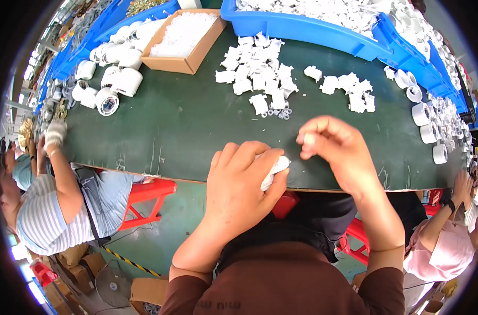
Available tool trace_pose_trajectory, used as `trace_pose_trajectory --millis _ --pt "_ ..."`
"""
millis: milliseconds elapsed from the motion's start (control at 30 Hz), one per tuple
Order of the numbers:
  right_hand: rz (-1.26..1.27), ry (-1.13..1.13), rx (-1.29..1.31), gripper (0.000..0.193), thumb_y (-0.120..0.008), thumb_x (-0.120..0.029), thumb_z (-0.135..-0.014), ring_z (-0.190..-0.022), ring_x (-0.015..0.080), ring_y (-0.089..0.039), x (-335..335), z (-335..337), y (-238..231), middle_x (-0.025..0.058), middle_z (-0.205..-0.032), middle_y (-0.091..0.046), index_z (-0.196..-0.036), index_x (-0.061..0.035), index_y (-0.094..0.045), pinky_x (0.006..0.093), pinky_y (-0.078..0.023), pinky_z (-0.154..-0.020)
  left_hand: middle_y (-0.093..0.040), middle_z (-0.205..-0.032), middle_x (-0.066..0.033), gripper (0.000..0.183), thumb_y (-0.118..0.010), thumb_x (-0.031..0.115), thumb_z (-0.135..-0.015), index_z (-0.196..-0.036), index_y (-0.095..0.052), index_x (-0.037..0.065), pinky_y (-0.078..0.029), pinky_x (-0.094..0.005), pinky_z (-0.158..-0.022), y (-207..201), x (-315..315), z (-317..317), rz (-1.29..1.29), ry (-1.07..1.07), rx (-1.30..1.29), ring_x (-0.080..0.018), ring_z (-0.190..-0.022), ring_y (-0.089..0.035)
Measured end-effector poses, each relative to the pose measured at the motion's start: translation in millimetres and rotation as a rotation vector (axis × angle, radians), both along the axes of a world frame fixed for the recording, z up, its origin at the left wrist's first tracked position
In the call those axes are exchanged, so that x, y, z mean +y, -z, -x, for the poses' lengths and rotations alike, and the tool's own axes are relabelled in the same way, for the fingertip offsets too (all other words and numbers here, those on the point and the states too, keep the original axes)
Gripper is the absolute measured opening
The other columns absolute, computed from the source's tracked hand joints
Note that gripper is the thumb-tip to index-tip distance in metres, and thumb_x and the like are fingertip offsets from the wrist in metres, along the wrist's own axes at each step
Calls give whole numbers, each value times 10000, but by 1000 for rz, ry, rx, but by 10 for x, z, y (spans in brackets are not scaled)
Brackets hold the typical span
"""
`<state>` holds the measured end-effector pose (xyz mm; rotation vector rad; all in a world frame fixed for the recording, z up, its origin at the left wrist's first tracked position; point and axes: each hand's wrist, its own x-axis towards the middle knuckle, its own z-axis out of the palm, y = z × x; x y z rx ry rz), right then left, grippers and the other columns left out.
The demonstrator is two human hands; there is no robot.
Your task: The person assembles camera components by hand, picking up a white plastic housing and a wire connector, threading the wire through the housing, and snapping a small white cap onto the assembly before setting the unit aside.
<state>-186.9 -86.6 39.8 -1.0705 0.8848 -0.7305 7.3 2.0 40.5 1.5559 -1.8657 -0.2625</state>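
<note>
My left hand (244, 178) is closed around a white plastic part (276, 171), held just above the near edge of the green tabletop (181, 131). Only the part's rounded end and one side show between thumb and forefinger; the rest is hidden in the palm. To its right, my right hand (336, 147) is raised over the table with thumb and forefinger pinched together. Whatever lies in that pinch is too small to make out. Beyond both hands is a pile of white plastic brackets (260, 71), with several small grey rings (281, 113) at its near side.
A smaller group of white brackets (357, 92) lies to the right. Blue bins (302, 31) of white parts line the back. An open cardboard box (168, 64) holds translucent pieces, beside white round housings (122, 81). White rings (429, 132) stand far right. Co-workers sit at both sides.
</note>
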Motion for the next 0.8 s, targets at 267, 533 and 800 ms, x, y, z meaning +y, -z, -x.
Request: trace_pose_trajectory --millis 267,533,800 --pt "214 -62 -81 126 -661 38 -937 -1043 164 -628 304 -121 123 97 -1103 -649 -1046 4 -716 331 -513 -930 -649 -977 -56 272 -768 101 -758 -1008 -662 82 -443 -398 -782 32 -25 12 28 3 -37 -280 -848 -587" --pt "-5 -171 -35 85 -652 -21 -960 -1004 114 -628 196 -151 -1 59 -1034 -675 -1042 1 -645 296 -513 -908 -629 -983 -84 386 -774 23 -709 -1023 -557 82 -428 -402 -776 122 -63 19 115 40 -18 -296 -880 -596" --pt "-30 -81 -153 79 -655 -53 -968 -959 119 -639 260 -248 71 46 -989 -674 -1027 -3 -636 290 -533 -859 -638 -979 -77 383 -782 15 -694 -1013 -585 92 -435 -393 -753 236 -53 23 205 -27 39 -292 -854 -583"
